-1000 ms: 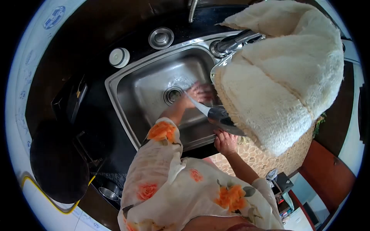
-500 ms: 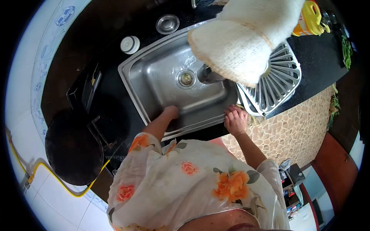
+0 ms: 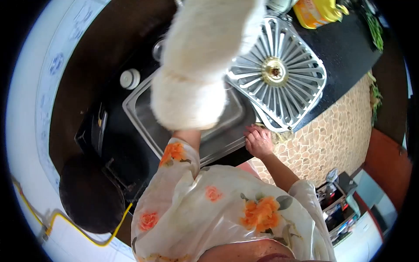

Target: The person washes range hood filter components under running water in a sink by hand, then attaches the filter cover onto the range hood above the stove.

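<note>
A cream-white cloth [image 3: 192, 87], blurred and close to the camera, covers much of the steel sink [image 3: 146, 135]. My left forearm [image 3: 187, 136] reaches over the sink's front and goes out of sight behind this cloth, so the fingers and anything in them are hidden. At the sink's front right corner, my right hand [image 3: 259, 142] rests on the rim with its fingers slightly apart. Just right of those fingers lies a metal drainboard tray [image 3: 301, 83] with radiating slots.
A yellow bottle [image 3: 314, 12] stands at the back right, with green stalks [image 3: 374, 30] beyond. A white round container [image 3: 129, 79] sits behind the sink on the black counter [image 3: 345, 56]. At lower left are a dark round object [image 3: 91, 196] and a yellow hose [image 3: 78, 233].
The view has shifted, and the cloth has moved left across the sink. My left hand was under running water, then near the sink's front, and is now hidden. My right hand remains at the rim.
</note>
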### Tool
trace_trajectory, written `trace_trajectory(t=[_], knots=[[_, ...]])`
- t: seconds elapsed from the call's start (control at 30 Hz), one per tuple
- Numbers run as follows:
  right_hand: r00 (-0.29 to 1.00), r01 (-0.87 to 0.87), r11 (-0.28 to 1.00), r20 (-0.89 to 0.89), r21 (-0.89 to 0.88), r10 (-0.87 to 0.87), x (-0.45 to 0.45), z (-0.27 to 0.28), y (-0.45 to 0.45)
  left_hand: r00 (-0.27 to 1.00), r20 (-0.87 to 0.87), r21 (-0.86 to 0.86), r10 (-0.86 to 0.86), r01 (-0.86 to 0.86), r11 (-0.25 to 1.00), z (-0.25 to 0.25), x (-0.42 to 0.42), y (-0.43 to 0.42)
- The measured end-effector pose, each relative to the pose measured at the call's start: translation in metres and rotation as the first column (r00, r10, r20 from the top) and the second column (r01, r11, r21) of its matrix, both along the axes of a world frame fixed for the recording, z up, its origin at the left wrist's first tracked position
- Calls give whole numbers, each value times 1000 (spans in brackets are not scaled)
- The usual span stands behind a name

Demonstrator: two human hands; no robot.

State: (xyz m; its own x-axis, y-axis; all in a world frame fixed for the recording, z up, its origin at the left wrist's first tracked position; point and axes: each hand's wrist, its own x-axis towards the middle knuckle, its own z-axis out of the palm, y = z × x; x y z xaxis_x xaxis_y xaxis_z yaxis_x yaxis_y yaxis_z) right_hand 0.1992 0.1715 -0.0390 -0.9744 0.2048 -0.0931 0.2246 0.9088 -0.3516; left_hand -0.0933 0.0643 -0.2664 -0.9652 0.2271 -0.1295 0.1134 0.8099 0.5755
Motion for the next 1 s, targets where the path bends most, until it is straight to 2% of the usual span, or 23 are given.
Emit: trace_trajectory(t=[0.03, 0.07, 0.1, 0.13, 0.17, 0.2, 0.23, 0.27, 0.33, 0.37, 0.47, 0.5, 0.53, 0.6, 0.63, 0.67, 0.7, 0.73, 0.8, 0.87, 0.9, 0.97, 1.0], knots=[[1000, -17, 1000, -4, -7, 17, 3, -3, 3, 969, 129, -127, -211, 227, 966, 40, 18, 8], [1000, 4, 1000, -1, 5, -4, 3, -1, 5, 868, 265, -195, -421, 475, 858, 61, 38, 11], [1000, -5, 1000, -16, -4, 5, 2, 2, 5, 715, 382, -185, -586, 680, 709, 81, 58, 14], [999, -19, 1000, -31, -16, 18, 3, 5, 4, 539, 526, -136, -658, 817, 560, 107, 74, 17], [999, -11, 1000, -45, -17, 10, 2, 9, 1, 464, 538, 178, -704, 754, 633, 74, 87, 4], [999, -1, 1000, -54, -10, 1, 3, 10, 2, 559, 567, 295, -605, 548, 783, 72, 97, 3], [997, -9, 1000, -72, -12, 8, 3, 9, 0, 682, 600, 347, -418, 250, 904, 85, 103, 3], [996, -16, 1000, -92, -9, 16, 4, 7, 1, 738, 642, 383, -208, -74, 921, 96, 103, 7], [993, -6, 1000, -122, -19, 4, 6, 10, 3, 438, 899, 314, -20, -611, 726, 136, 79, 13], [994, -15, 999, -108, -41, 10, 5, 11, 5, 398, 913, 376, -90, -734, 566, 170, 71, 20], [980, 36, 982, -185, -187, -71, 1, 22, 10, 528, 830, 537, -178, -672, 509, 195, 46, 32], [963, 121, 895, -168, -429, -211, -6, 43, 13, 542, 821, 549, -179, -667, 503, 206, 34, 39], [937, 194, 736, -98, -649, -334, -5, 64, 15, 563, 806, 567, -184, -644, 514, 215, 28, 42], [863, 220, 828, -293, -516, -411, -18, 79, 41, 590, 785, 588, -191, -611, 531, 228, 19, 45], [821, 239, 824, -346, -513, -454, -30, 79, 69, 545, 806, 589, -231, -703, 398, 234, 9, 49], [728, 393, 705, -268, -590, -630, -46, 74, 90, 501, 819, 567, -278, -781, 261, 240, 1, 52], [630, 519, 646, -260, -560, -732, -62, 52, 116, 489, 850, 524, -194, -821, 227, 243, -5, 55], [638, 585, 618, -172, -525, -751, -68, 26, 144, 505, 841, 538, -193, -813, 222, 254, -4, 56], [639, 756, 593, 116, -276, -760, -83, -2, 178, 537, 842, 449, 53, -752, 482, 280, 9, 45], [597, 800, 566, 186, -198, -780, -92, -27, 193, 499, 866, 413, 41, -758, 505, 278, 19, 30], [602, 796, 565, 184, -215, -777, -95, -34, 196, 473, 880, 389, 36, -762, 518, 279, 23, 25], [535, 825, 425, 271, -374, -800, -104, -44, 201, 439, 897, 341, 41, -749, 568, 287, 33, 20], [542, 819, 427, 270, -384, -796, -106, -41, 200, 448, 893, 345, 48, -749, 566, 287, 37, 17]])
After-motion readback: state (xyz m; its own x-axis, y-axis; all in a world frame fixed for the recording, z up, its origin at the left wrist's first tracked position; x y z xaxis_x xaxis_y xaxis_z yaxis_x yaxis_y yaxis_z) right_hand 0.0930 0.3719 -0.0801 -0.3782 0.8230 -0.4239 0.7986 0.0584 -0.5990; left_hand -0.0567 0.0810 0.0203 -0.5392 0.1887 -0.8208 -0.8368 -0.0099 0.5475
